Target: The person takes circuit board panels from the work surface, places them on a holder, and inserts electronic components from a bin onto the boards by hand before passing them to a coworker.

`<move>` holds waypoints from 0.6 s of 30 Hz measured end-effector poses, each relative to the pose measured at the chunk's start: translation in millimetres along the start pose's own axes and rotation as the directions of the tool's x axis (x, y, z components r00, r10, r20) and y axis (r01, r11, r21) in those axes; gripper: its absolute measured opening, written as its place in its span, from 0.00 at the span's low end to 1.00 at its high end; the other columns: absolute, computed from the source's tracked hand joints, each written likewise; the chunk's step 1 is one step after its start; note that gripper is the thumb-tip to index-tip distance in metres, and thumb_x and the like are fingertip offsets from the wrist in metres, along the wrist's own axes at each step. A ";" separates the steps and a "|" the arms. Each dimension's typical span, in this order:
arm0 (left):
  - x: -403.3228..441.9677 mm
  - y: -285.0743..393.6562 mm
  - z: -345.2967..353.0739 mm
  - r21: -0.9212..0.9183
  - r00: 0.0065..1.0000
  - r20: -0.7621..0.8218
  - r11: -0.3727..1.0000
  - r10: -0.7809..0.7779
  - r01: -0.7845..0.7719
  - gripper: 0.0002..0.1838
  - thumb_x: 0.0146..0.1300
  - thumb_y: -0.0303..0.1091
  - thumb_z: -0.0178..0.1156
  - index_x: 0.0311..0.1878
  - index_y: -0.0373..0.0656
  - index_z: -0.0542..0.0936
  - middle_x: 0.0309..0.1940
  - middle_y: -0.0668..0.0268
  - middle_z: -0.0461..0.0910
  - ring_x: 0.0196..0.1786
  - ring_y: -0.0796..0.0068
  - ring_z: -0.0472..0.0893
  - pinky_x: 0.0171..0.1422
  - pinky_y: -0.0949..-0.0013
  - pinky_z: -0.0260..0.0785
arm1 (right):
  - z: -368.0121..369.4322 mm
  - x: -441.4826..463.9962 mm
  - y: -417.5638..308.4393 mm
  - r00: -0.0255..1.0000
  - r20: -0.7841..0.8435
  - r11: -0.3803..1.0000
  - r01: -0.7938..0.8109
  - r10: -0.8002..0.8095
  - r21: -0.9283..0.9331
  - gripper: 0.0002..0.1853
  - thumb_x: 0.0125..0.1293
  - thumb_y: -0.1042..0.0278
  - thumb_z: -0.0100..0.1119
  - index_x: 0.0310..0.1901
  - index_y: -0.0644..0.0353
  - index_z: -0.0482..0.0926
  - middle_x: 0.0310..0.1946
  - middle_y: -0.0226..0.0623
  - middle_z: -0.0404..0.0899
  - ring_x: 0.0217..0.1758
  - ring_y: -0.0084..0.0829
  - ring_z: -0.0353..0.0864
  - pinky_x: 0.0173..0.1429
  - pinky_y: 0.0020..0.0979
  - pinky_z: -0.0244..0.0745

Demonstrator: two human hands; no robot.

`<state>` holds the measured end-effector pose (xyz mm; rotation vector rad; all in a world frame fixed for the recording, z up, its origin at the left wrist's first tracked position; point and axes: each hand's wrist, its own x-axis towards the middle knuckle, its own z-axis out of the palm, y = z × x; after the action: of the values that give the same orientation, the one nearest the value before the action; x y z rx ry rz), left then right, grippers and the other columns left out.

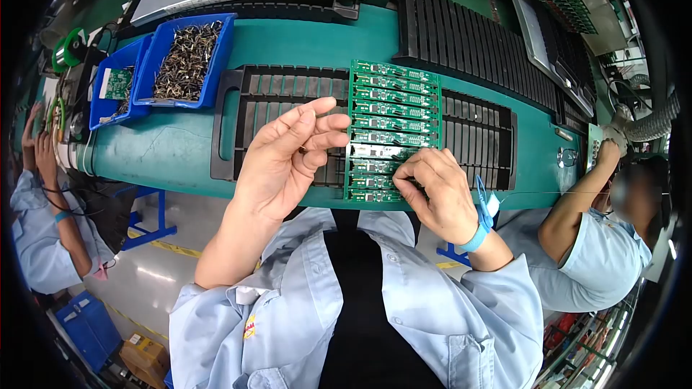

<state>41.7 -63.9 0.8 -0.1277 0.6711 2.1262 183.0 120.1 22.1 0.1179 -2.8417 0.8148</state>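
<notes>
A panel of several narrow green circuit boards (393,109) lies across a black slotted rack (277,86) on the bench. My left hand (288,145) is raised beside the panel's left edge, palm turned up. Its fingers are curled, with the thumb against the index finger; anything between them is too small to make out. Over the panel's lower right part, my right hand (438,191) is closed with thumb and fingertips together at the boards. Whatever it pinches is hidden. A blue wrist strap (477,236) circles my right wrist.
Left stand a blue bin (229,36) of small leaded components and another blue bin (101,117) with a green board. Black racks (461,36) lie at the back right. Co-workers sit on the left (54,223) and the right (591,245). A solder spool (69,50) stands far left.
</notes>
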 end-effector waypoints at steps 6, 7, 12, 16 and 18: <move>0.2 -1.0 -6.3 -0.007 0.988 0.155 1.000 0.010 -0.009 0.17 0.72 0.31 0.49 0.58 0.28 0.69 0.42 0.49 0.80 0.35 0.73 0.82 0.33 0.81 0.75 | 0.3 0.5 -0.7 1.000 -0.007 1.000 0.005 -0.005 -0.005 0.05 0.55 0.78 0.61 0.32 0.60 0.75 0.31 0.34 0.72 0.32 0.32 0.70 0.42 0.31 0.63; -1.0 -0.4 -1.9 0.041 0.993 0.116 0.999 0.016 -0.021 0.17 0.73 0.31 0.49 0.57 0.29 0.69 0.41 0.50 0.80 0.34 0.74 0.82 0.32 0.81 0.74 | 0.3 0.5 -1.2 1.000 -0.008 1.000 0.006 -0.006 -0.006 0.05 0.55 0.78 0.61 0.32 0.60 0.75 0.31 0.34 0.72 0.32 0.32 0.70 0.42 0.30 0.63; -3.7 -0.8 4.3 0.175 0.998 0.026 0.983 0.050 -0.054 0.15 0.72 0.32 0.50 0.55 0.31 0.71 0.39 0.51 0.80 0.31 0.76 0.81 0.28 0.82 0.71 | 1.4 0.6 -1.0 1.000 -0.013 1.000 0.017 -0.017 0.004 0.05 0.55 0.78 0.60 0.32 0.61 0.74 0.30 0.34 0.72 0.32 0.32 0.70 0.43 0.30 0.64; -3.6 -0.7 3.2 0.220 0.998 0.026 0.973 0.061 -0.065 0.13 0.72 0.32 0.50 0.53 0.33 0.72 0.38 0.52 0.80 0.29 0.76 0.80 0.27 0.83 0.71 | 0.6 0.8 0.3 0.999 -0.017 0.999 0.036 -0.036 0.007 0.06 0.54 0.79 0.61 0.32 0.61 0.74 0.31 0.34 0.72 0.31 0.33 0.70 0.43 0.30 0.64; -3.2 0.1 1.0 0.236 0.998 0.043 0.970 0.050 -0.059 0.12 0.72 0.32 0.51 0.52 0.34 0.72 0.37 0.53 0.81 0.28 0.77 0.80 0.26 0.82 0.70 | -0.5 1.5 0.6 0.998 -0.018 0.998 0.057 -0.057 -0.007 0.06 0.53 0.79 0.61 0.32 0.61 0.75 0.31 0.34 0.73 0.31 0.32 0.70 0.41 0.29 0.64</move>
<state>43.8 -65.8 2.8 0.0620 0.9095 2.0770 181.5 120.9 22.5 0.1882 -2.8096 0.7909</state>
